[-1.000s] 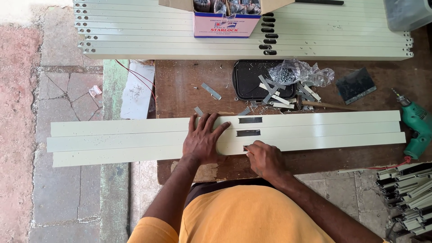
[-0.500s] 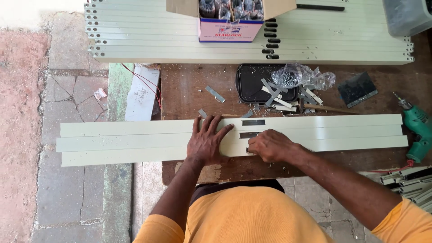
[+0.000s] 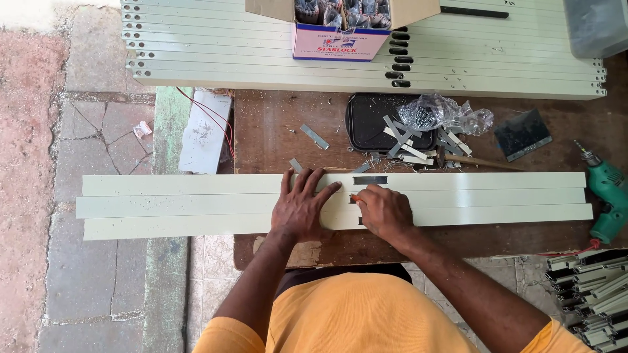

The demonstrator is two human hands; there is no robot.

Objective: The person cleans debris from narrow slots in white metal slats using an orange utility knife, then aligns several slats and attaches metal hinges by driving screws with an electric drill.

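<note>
Three long cream metal strips (image 3: 490, 196) lie side by side across a brown wooden table (image 3: 275, 131). My left hand (image 3: 302, 206) presses flat on them with its fingers spread and holds nothing. Just to its right, my right hand (image 3: 386, 212) is closed over the middle strip, and a small orange-tipped thing (image 3: 354, 197) sticks out of its fingers. A dark rectangular slot (image 3: 370, 180) shows in the far strip just above my right hand. What sits under the right palm is hidden.
Behind the strips are a black tray (image 3: 366, 121) with small metal clips, a clear plastic bag (image 3: 438, 112), a wooden-handled tool (image 3: 481, 161) and a dark scraper (image 3: 522, 134). A green drill (image 3: 611, 196) lies at the right. A cardboard box (image 3: 340, 39) stands on stacked strips (image 3: 497, 72). Metal profiles (image 3: 589, 294) are piled bottom right.
My right hand has moved from the near strip's edge up to the middle strip, close by the slot. My left hand stays flat in place.
</note>
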